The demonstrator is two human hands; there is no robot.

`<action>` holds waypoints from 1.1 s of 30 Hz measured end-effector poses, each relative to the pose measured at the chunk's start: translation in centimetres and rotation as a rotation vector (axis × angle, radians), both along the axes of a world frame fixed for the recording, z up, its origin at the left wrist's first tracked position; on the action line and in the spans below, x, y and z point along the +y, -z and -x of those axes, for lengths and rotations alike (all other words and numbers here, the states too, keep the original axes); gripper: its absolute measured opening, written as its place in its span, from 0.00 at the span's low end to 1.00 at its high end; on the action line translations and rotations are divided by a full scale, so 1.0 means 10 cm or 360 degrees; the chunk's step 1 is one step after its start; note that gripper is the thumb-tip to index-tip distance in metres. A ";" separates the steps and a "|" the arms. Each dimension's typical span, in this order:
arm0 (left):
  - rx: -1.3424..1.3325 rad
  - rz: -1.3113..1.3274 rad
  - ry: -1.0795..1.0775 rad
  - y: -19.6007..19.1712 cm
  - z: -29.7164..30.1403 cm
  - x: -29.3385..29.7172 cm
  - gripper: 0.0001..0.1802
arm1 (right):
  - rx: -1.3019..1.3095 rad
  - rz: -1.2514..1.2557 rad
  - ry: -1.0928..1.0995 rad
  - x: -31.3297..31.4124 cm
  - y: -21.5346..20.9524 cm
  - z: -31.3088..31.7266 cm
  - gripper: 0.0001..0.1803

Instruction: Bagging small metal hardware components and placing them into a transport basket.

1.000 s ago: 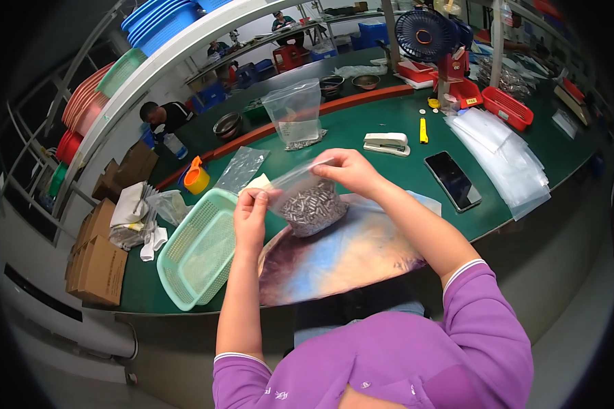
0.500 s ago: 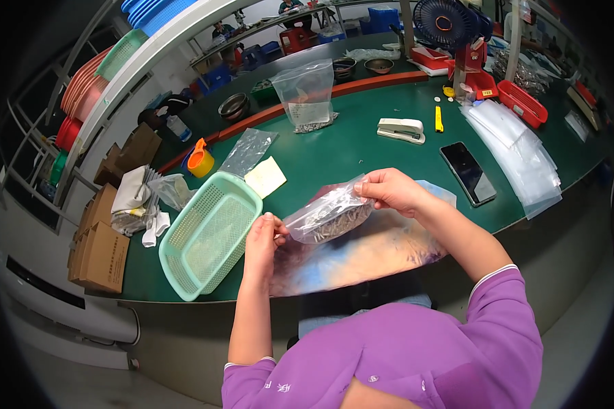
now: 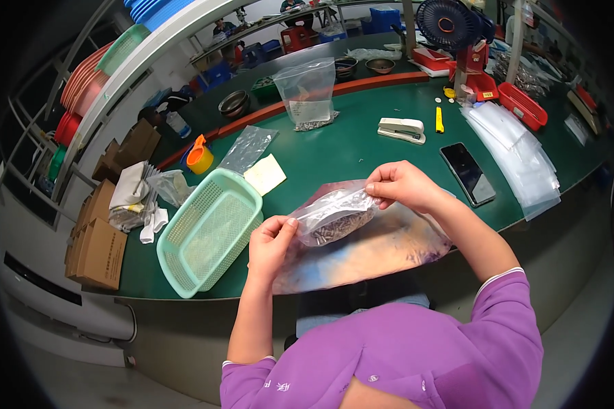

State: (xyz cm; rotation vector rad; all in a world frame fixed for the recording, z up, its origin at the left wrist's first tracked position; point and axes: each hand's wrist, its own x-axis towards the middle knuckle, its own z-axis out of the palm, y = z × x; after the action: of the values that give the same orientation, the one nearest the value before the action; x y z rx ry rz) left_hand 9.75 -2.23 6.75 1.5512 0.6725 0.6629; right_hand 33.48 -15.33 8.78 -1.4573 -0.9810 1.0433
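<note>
Between my two hands is a clear plastic bag [image 3: 335, 221] with many small grey metal parts in its lower portion. My left hand [image 3: 273, 243] pinches its left upper corner between thumb and fingers. At the right upper corner, my right hand [image 3: 401, 185] grips the bag the same way. The bag's upper edge is stretched between the hands, and its filled part is toward me. Under it lies a multicoloured mat [image 3: 368, 253] at the table's near edge. To the left of my left hand stands a light green perforated basket [image 3: 172, 253].
Farther off on the green table are another bag of small parts [image 3: 307, 102], a stapler [image 3: 401, 129], a yellow cutter [image 3: 439, 120], and a phone [image 3: 467, 174]. Flat plastic bags [image 3: 515, 157] lie at right. Yellow paper [image 3: 265, 174] and an orange cup [image 3: 199, 158] are at left, with cardboard boxes [image 3: 99, 253] beyond.
My left hand has moved slightly up and right, its thumb now along the bag's upper edge. My right hand has risen a little, and the bag's upper edge is more stretched.
</note>
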 end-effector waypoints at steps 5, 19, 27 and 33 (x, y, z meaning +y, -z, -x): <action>-0.0149 -0.0502 -0.0038 0.02 0.00 -0.06 0.07 | -0.0393 -0.0273 0.0037 -0.05 -0.03 0.05 0.08; -0.0138 -0.0710 -0.0008 -0.07 -0.02 -0.13 0.02 | -0.1316 -0.0827 0.0028 -0.13 -0.05 0.16 0.03; -0.0045 -0.1105 -0.0028 -0.10 -0.05 -0.07 0.03 | -0.1478 -0.0846 -0.0061 -0.08 -0.12 0.21 0.06; 0.0052 -0.1212 0.0116 -0.27 -0.15 -0.22 0.05 | -0.1496 -0.0807 -0.0080 -0.09 -0.09 0.23 0.06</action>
State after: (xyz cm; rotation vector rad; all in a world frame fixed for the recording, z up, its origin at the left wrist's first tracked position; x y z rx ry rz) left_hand 11.22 -4.46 9.45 2.2747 0.3925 0.8979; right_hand 31.18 -16.22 9.67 -1.4724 -1.7841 0.0402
